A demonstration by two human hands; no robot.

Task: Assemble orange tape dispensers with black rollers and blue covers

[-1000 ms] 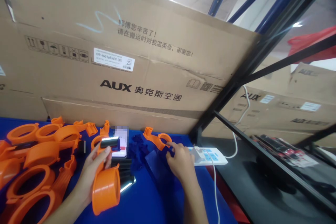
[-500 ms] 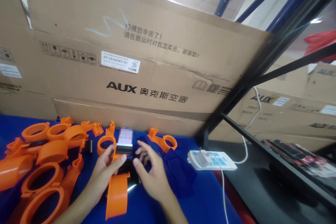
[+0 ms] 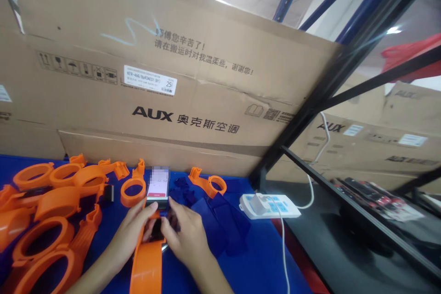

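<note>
An orange plastic tape dispenser (image 3: 147, 266) stands in front of me, its wide curved part toward me and a black strip across its far end. My left hand (image 3: 134, 223) is closed around its left side, thumb on top near the black strip. From the right, my right hand (image 3: 186, 232) has its fingers bent against the same far end, thumb and forefinger close together; what lies between them is partly hidden. Just beyond the black strip is a phone (image 3: 157, 186) with a lit screen showing a timer.
Several more orange tape dispensers (image 3: 57, 202) are heaped on the left of the blue cloth (image 3: 255, 257), and one (image 3: 208, 183) lies beyond my right hand. Dark blue pieces (image 3: 220, 220) lie at right. A white power strip (image 3: 268, 206), a cardboard box (image 3: 193, 96) and a metal rack (image 3: 292, 124) stand around.
My right hand has come in from the right, fingers closing onto the dispenser's far end. The dispenser has shifted toward me and my view has turned slightly right.
</note>
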